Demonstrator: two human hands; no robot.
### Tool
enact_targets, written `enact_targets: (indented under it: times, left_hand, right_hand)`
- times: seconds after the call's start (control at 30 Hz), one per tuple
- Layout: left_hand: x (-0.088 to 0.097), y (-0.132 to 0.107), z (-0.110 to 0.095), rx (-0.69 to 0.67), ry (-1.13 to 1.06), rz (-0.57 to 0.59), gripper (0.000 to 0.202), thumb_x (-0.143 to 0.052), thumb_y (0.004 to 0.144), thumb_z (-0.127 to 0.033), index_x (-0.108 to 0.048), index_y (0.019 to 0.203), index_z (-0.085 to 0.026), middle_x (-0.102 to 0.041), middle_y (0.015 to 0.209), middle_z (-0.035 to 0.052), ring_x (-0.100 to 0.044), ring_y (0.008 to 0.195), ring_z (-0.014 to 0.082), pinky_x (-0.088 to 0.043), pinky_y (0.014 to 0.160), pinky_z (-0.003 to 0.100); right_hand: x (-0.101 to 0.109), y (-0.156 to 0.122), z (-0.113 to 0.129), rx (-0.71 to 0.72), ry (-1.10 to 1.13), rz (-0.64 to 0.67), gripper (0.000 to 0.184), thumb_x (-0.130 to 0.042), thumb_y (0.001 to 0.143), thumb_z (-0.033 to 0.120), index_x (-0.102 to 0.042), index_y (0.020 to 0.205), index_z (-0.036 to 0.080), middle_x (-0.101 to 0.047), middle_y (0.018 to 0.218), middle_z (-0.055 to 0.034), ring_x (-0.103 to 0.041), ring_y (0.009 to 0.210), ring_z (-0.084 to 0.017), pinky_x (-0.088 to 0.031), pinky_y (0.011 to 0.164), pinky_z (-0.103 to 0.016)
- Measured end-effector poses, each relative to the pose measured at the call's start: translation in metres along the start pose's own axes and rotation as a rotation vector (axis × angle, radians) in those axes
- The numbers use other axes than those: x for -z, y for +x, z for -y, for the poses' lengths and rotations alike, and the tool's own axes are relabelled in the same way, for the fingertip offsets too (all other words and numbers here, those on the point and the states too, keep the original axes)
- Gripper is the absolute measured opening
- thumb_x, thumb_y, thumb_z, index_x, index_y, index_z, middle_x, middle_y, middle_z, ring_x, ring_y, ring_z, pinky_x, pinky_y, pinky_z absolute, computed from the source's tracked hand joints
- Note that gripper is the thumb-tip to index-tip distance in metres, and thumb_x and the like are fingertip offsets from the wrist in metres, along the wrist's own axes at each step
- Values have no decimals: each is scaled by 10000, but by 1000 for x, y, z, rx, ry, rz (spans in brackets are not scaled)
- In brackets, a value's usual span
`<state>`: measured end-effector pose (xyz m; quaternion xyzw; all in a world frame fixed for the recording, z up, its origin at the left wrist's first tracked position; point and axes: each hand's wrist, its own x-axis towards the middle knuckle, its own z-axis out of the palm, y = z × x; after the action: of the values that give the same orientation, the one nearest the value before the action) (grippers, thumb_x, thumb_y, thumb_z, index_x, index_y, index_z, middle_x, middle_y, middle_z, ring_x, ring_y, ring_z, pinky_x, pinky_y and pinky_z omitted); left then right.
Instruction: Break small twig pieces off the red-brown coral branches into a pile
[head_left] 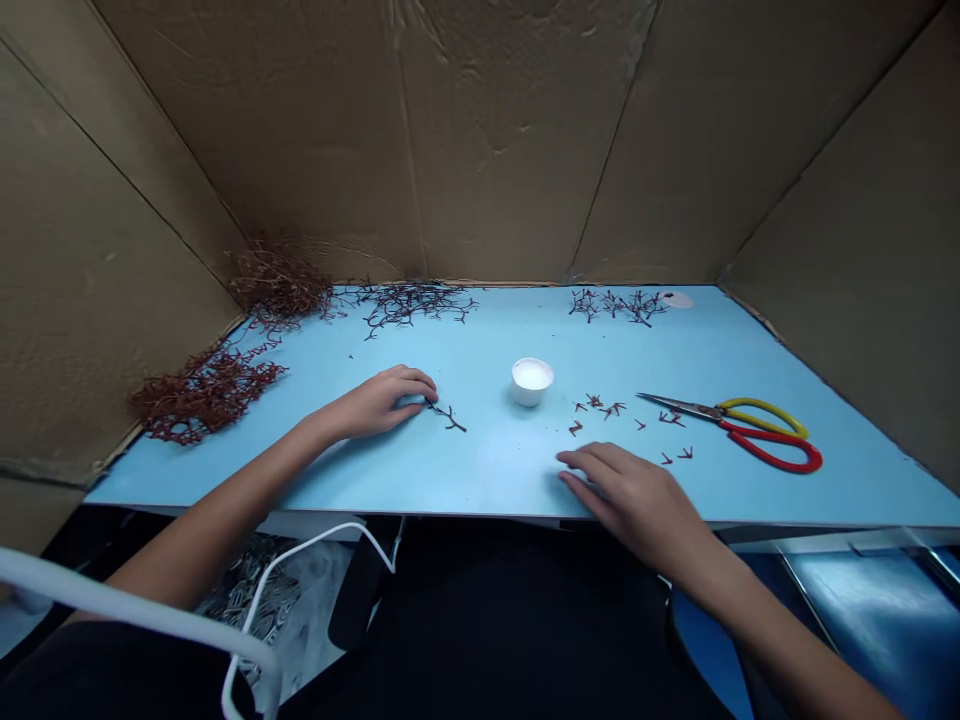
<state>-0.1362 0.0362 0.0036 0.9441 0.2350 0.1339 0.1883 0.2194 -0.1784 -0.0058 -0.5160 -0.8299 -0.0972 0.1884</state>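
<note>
My left hand [386,402] pinches one end of a small dark branched twig [452,417] between thumb and fingers, low over the blue tabletop. Its forked end points to the right. My right hand [626,490] hovers at the table's front edge with fingers stretched and thumb apart, holding nothing I can see. Between the hands, a little farther back, stands a small white cup [531,384] with white contents. Several short reddish-brown twig pieces [595,402] are scattered beyond the right hand. Scissors [731,415] with one yellow and one red handle lie at the right, blades pointing left.
Tangled reddish-brown twigs [206,393] lie at the left, with another heap [277,285] in the back left corner. Darker branches [412,302] are spread along the back, more [619,305] at back right beside a pale disc [678,300]. Cardboard walls [510,150] enclose the table. A white cable [300,545] hangs in front.
</note>
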Motion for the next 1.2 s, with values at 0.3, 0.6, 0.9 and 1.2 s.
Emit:
enact_targets:
  times: [0.3, 0.6, 0.9, 1.2]
  left_hand:
    - [-6, -9, -4, -4, -17, -78, 154, -558, 1081, -254, -693, 1019, -214, -735, 1029, 73, -665, 1017, 234, -542, 928, 383]
    - [2, 15, -27, -152, -25, -262, 141, -557, 1095, -213, -689, 1049, -186, -756, 1022, 83, -693, 974, 210, -547, 893, 348]
    - [-12, 102, -37, -167, -157, -512, 139, -586, 1046, -127, -704, 1083, -189, -760, 1060, 73, -708, 943, 187, -571, 818, 315]
    - [-29, 113, -17, -135, -104, -521, 132, -621, 1050, -201, -740, 993, -192, -778, 965, 59, -696, 865, 190, -559, 784, 318]
  right_hand:
    - [-63, 107, 54, 7, -46, 147, 89, -640, 1031, 218, -716, 1001, 183, -739, 949, -112, -718, 826, -259, -460, 545, -328]
    - [-31, 103, 17, -2, 288, -200, 173, -567, 1089, 282, -730, 1072, 226, -791, 987, -74, -737, 789, -219, -535, 676, -344]
    - [-3, 129, -66, -117, 288, -264, 137, -661, 995, 293, -753, 908, 242, -744, 826, -35, -650, 677, -186, -492, 630, -334]
    - [-28, 121, -83, -70, 264, -127, 161, -610, 1028, 258, -725, 920, 231, -735, 898, -46, -632, 753, -187, -450, 695, -331]
